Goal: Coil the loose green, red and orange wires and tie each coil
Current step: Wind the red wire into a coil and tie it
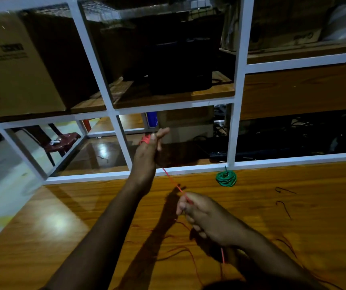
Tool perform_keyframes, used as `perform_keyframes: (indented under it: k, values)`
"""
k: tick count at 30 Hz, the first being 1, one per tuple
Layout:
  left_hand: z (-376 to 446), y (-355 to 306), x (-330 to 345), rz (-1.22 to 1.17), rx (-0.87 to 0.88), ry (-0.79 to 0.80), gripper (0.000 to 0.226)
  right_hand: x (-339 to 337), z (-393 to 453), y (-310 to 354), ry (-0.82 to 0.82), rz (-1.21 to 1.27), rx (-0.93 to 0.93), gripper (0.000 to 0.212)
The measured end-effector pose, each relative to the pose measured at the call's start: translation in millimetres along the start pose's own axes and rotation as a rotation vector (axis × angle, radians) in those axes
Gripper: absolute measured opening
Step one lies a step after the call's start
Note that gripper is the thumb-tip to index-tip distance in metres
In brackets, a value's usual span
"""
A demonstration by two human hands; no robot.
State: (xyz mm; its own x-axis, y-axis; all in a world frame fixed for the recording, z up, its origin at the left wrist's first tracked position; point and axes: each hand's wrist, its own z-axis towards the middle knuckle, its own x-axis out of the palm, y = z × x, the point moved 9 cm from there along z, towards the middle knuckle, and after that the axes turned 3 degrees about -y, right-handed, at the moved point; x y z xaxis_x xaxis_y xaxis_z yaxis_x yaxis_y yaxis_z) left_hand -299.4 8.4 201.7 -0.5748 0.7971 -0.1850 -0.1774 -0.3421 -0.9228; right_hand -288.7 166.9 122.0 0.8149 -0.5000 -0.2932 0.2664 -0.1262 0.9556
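Head view: your wooden table (63, 216) fronts a white shelf frame (237, 80). Your left hand (147, 151) is raised upright, fingers extended, with turns of red wire (146, 139) wound around them. A taut span runs down to your right hand (201, 214), whose fingers pinch the wire, low over the table. Slack lies loose on the table below your right hand. A finished green coil (226, 178) rests well apart by the frame. Judged step: winding the red coil; next, carry another loop around your left fingers, keeping tension even.
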Motion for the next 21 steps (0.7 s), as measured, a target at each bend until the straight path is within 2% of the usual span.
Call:
perform_keyframes:
  k: [1,3,5,6,9,11,12,14,16,18,21]
  values:
    - [1.6,8.4,-5.3,0.183,0.026,-0.041,0.045,-9.8,-1.8,8.1,-0.05,0.005,-0.04,0.024]
    - [-1.4,26.4,-0.8,0.412,0.025,-0.013,0.043,-36.4,-4.3,24.3,-0.193,-0.04,-0.134,0.025]
    - [-12.1,33.4,15.9,0.541,0.03,0.097,0.048,-65.1,-4.1,35.8,-0.348,-0.13,-0.196,0.025]
    - [-19.1,32.7,26.2,0.528,0.033,0.164,0.053,-79.0,-2.6,37.8,-0.427,-0.155,-0.209,0.024]
    - [-48.0,27.6,65.4,0.214,-0.103,0.477,0.069,-114.5,2.2,34.7,-0.616,-0.15,-0.221,0.022]
    - [-73.6,22.9,92.7,-0.176,-0.3,0.725,0.068,-127.0,7.0,23.3,-0.68,-0.192,-0.179,0.023]
    - [-81.4,15.3,100.4,-0.408,-0.382,0.789,0.063,-129.3,10.5,15.4,-0.687,-0.209,-0.149,0.026]
    - [-84.3,-5.0,103.8,-0.819,-0.483,0.777,0.048,-121.9,17.2,1.9,-0.635,-0.216,-0.082,0.035]
    - [-72.2,-15.0,94.1,-1.052,-0.486,0.639,0.038,-98.3,25.0,-10.8,-0.482,-0.265,-0.01,0.038]
    - [-53.4,-23.0,75.8,-1.11,-0.392,0.467,0.038,-64.5,26.3,-18.7,-0.285,-0.308,0.016,0.036]
    - [-26.5,-24.0,46.6,-1.01,-0.253,0.257,0.052,-19.7,13.9,-16.4,-0.031,-0.296,0.078,0.034]
